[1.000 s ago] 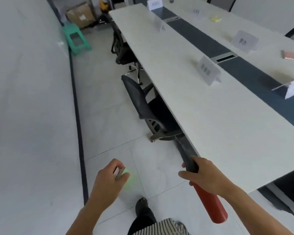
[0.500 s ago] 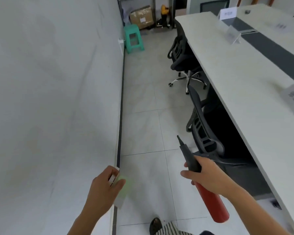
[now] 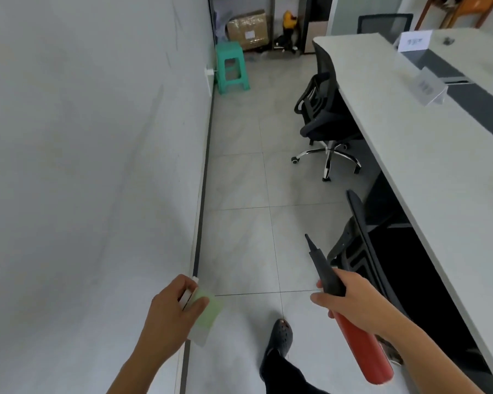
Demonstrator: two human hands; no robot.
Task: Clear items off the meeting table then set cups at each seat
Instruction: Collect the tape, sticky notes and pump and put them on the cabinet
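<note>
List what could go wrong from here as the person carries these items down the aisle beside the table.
1. The red and black pump in the right hand points its nozzle forward, close to the near office chair; it may snag the backrest.
2. The left hand pinches the green pad only at one edge, so it could slip out.
3. The far chair's wheeled base juts into the aisle, a possible trip point.

Both forearms reach forward — left hand (image 3: pixel 172 304) pinching thin flat items (image 3: pixel 204 314), right hand (image 3: pixel 346 298) wrapped around a red-and-black pump (image 3: pixel 350 322).
</note>
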